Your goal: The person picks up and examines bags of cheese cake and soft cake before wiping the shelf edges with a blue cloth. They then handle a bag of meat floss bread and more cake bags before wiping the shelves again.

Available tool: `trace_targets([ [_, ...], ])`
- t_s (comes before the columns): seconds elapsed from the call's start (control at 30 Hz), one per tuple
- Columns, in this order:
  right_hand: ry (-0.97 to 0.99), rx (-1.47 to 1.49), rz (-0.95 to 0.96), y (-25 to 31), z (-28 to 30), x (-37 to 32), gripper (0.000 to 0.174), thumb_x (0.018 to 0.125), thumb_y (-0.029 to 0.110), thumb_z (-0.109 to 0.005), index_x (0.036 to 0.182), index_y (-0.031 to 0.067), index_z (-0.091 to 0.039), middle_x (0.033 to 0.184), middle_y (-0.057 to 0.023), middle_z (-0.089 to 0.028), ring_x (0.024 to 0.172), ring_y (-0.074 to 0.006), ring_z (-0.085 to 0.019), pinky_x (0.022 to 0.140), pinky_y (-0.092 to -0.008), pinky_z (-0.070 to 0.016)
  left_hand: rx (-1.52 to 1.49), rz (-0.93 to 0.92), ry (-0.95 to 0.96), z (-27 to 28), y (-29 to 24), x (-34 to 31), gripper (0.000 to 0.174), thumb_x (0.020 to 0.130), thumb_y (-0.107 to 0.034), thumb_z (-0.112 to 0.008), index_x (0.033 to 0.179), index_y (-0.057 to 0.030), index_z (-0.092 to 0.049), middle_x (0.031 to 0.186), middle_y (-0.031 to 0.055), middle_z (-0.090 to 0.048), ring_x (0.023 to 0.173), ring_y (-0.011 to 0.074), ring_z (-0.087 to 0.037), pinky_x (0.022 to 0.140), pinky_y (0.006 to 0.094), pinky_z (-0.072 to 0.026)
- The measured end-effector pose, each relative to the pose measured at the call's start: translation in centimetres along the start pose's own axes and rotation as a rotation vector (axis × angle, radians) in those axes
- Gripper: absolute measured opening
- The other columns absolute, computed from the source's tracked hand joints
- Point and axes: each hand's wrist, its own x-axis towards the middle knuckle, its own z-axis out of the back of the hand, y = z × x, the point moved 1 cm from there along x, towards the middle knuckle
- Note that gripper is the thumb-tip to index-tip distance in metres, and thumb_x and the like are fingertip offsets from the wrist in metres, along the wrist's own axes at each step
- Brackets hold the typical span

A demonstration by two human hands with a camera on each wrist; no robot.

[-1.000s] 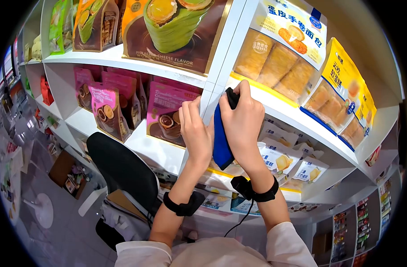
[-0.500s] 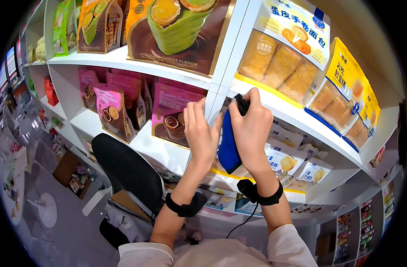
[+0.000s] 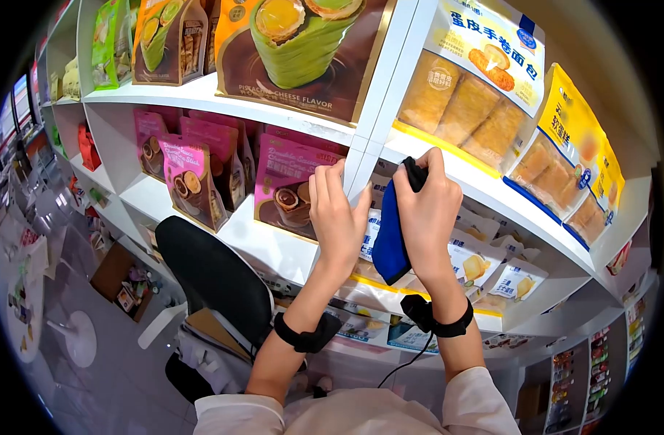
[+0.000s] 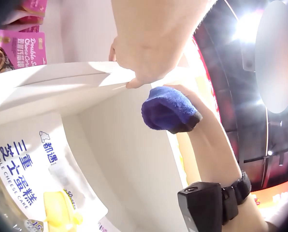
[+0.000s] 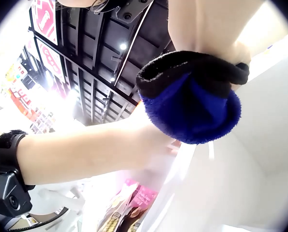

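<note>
My left hand (image 3: 337,228) holds the front edge of a white upright shelf divider (image 3: 368,156), with its fingers on the left side and its thumb on the right. In the left wrist view, that hand (image 4: 146,46) hides part of the panel edge. Just to the right, my right hand (image 3: 427,206) grips a blue plush cloth with a black edge (image 3: 391,243). The cloth hangs below the fingers in front of the right-hand compartment. From the right wrist view, the cloth (image 5: 197,111) bulges out and covers most of the gripping fingers.
Pink snack bags (image 3: 292,188) stand on the left shelf. Yellow and white bread bags (image 3: 477,80) fill the upper right shelf, with white cake bags (image 3: 471,261) below. A large brown pouch (image 3: 303,65) stands above. A black chair (image 3: 212,279) is close at the left.
My right hand and the cloth have shifted a little right and down, widening the gap to my left hand. The left hand stays at the divider while the head view drifts slightly.
</note>
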Motion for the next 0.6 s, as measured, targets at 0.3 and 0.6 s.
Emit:
trace_targets([
  [0.3, 0.003, -0.013, 0.022, 0.0, 0.1, 0.4, 0.023, 0.076, 0.012, -0.066, 0.083, 0.0003, -0.047, 0.060, -0.0184, -0.059, 0.057, -0.0362, -0.061, 0.053, -0.0416, -0.0469, -0.056, 0.033, 0.032, -0.2, 0.2, 0.0, 0.039, 0.071, -0.001, -0.068, 0.107, 0.0040, -0.052, 0.095, 0.0166, -0.050, 0.091, 0.0353, -0.050, 0.079, 0.0423, -0.0412],
  [0.6, -0.138, -0.160, -0.227, -7.6, 8.2, -1.9, 0.022, 0.080, 0.014, -0.065, 0.081, 0.0020, -0.047, 0.060, -0.0202, -0.057, 0.059, -0.0382, -0.060, 0.054, -0.0413, -0.0451, 0.052, 0.028, 0.007, -0.3, -0.1, -0.2, 0.038, 0.073, -0.003, -0.072, 0.104, 0.0033, -0.052, 0.095, 0.0134, -0.052, 0.088, 0.0271, -0.055, 0.078, 0.0346, -0.0459],
])
